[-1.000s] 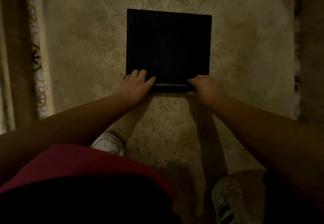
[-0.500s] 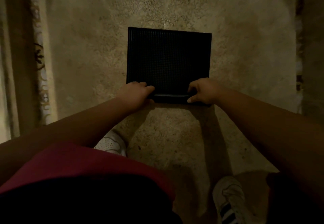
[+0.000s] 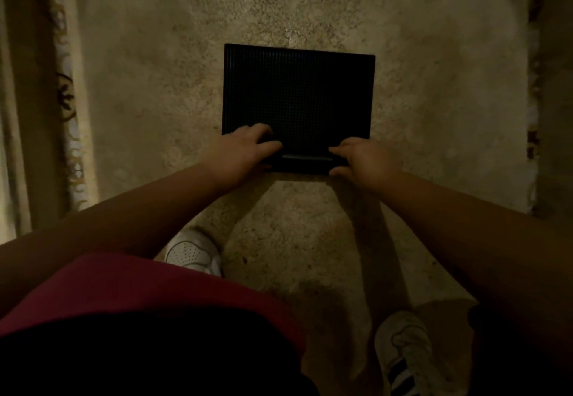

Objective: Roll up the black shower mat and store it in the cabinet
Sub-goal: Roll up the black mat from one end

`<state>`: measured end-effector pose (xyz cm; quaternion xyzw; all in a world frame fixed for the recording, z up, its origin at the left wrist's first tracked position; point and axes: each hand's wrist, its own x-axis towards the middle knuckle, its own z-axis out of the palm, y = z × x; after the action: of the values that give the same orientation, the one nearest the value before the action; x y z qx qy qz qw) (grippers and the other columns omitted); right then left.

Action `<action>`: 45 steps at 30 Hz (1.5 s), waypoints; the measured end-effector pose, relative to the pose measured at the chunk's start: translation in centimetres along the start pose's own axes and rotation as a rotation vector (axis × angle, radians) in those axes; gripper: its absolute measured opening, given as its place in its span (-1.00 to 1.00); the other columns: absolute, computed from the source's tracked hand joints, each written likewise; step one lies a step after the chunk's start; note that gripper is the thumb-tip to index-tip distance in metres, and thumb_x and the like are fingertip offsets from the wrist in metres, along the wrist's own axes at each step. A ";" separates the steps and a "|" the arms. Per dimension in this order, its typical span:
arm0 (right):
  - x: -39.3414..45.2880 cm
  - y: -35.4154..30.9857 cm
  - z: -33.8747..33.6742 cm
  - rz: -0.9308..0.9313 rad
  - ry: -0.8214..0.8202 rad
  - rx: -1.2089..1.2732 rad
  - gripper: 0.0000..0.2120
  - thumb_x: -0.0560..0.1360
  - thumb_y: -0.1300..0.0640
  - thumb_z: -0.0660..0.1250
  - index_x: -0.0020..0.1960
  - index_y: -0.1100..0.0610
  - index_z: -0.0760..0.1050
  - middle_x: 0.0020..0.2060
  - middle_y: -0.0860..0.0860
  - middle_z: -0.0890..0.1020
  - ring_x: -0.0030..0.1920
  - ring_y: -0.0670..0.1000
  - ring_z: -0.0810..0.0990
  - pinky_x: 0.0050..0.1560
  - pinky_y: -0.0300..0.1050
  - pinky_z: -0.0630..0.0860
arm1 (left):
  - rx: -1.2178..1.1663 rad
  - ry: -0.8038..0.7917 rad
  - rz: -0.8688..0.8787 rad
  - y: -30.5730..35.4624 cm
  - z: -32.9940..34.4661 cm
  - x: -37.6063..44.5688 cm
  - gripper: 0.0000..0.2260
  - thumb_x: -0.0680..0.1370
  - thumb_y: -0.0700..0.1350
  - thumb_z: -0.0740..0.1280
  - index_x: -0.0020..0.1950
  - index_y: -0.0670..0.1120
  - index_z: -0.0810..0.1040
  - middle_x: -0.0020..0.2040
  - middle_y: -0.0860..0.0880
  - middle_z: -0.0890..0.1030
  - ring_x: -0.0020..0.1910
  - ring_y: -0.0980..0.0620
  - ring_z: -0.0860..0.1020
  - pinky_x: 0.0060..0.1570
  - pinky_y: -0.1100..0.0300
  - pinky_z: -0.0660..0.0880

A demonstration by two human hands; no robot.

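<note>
A black shower mat [image 3: 297,98] lies on a speckled stone floor [image 3: 434,85] at the centre of the frame, its near edge curled into a short, tight roll while most of its ribbed surface stays flat beyond. The person's left hand [image 3: 245,150] rests on the left end of that roll, its fingers [image 3: 263,130] bent over the top and pressing down on the mat; the right hand [image 3: 362,157] holds the right end, fingers [image 3: 339,149] together and pointing inward along the roll, the thumb tucked beneath the edge. Neither hand is spread wide. Both bare forearms reach in from the lower corners, above a red garment [image 3: 148,287] and two white shoes [image 3: 193,253] planted on the floor at the bottom of the frame. A patterned curtain [image 3: 66,101] hangs down the left side. By the look of it, the rolling has only begun: a turn or so is made, and the greater part of the mat remains to be wound up. No cabinet is in sight, so the storing is yet to come.
</note>
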<state>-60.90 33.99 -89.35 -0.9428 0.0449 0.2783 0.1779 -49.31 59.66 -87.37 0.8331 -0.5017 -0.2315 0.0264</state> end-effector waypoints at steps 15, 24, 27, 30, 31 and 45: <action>-1.9 -1.4 0.9 0.017 0.223 -0.160 -0.31 0.36 -0.07 0.47 0.38 0.20 0.36 0.21 0.17 0.48 0.18 0.18 0.44 0.17 0.07 0.41 | 0.228 -0.044 -0.098 0.7 0.5 1.8 -0.48 0.59 -0.13 0.21 0.51 -0.14 0.14 0.31 -0.12 0.43 0.23 -0.14 0.47 -0.01 -0.01 0.50; 2.5 -0.6 -3.7 0.058 -0.052 -0.171 -0.62 0.40 -0.05 0.40 0.15 0.10 0.53 -0.01 0.10 0.53 -0.04 0.14 0.54 -0.08 0.02 0.54 | -0.003 0.015 -0.122 -0.3 0.4 2.6 -0.51 0.48 -0.09 0.38 0.37 -0.17 0.36 0.35 -0.28 0.39 0.29 -0.28 0.36 0.17 -0.18 0.40; 3.4 -0.6 -4.1 0.050 -0.098 -0.243 -0.57 0.37 -0.12 0.42 0.15 0.10 0.55 0.01 0.11 0.58 -0.01 0.14 0.55 -0.04 0.03 0.55 | -0.013 0.038 -0.191 0.0 -0.1 2.7 -0.59 0.46 -0.09 0.40 0.26 -0.12 0.38 0.19 -0.25 0.42 0.15 -0.25 0.40 0.00 -0.14 0.48; 2.9 -0.7 -3.7 0.045 -0.299 -0.177 -0.42 0.35 -0.16 0.47 0.28 0.08 0.51 0.11 0.10 0.60 0.06 0.13 0.56 0.03 0.04 0.56 | -0.091 -0.051 -0.153 0.6 0.2 1.5 -0.59 0.48 -0.04 0.40 0.28 -0.11 0.44 0.13 -0.20 0.50 0.11 -0.21 0.45 0.01 -0.05 0.45; 2.5 -0.7 -3.4 0.041 -0.387 -0.150 -0.37 0.34 -0.15 0.48 0.33 0.07 0.46 0.17 0.10 0.57 0.11 0.13 0.55 0.07 0.05 0.55 | -0.117 -0.110 -0.135 1.0 0.5 0.9 -0.57 0.48 0.01 0.40 0.30 -0.11 0.45 0.14 -0.19 0.51 0.11 -0.21 0.47 0.03 -0.03 0.45; -1.7 -0.3 -0.5 -0.094 0.012 -0.196 -0.42 0.46 -0.03 0.38 0.42 0.12 0.35 0.22 0.13 0.51 0.15 0.17 0.44 0.10 0.01 0.43 | -0.485 -0.196 -0.228 -0.8 1.2 1.6 -0.46 0.44 0.02 0.47 0.35 -0.12 0.43 0.25 -0.19 0.42 0.22 -0.15 0.41 0.14 0.07 0.38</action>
<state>-62.03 34.03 -87.97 -0.9584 -0.0256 0.2670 0.0974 -48.52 58.90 -89.24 0.8270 -0.3351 -0.4258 0.1501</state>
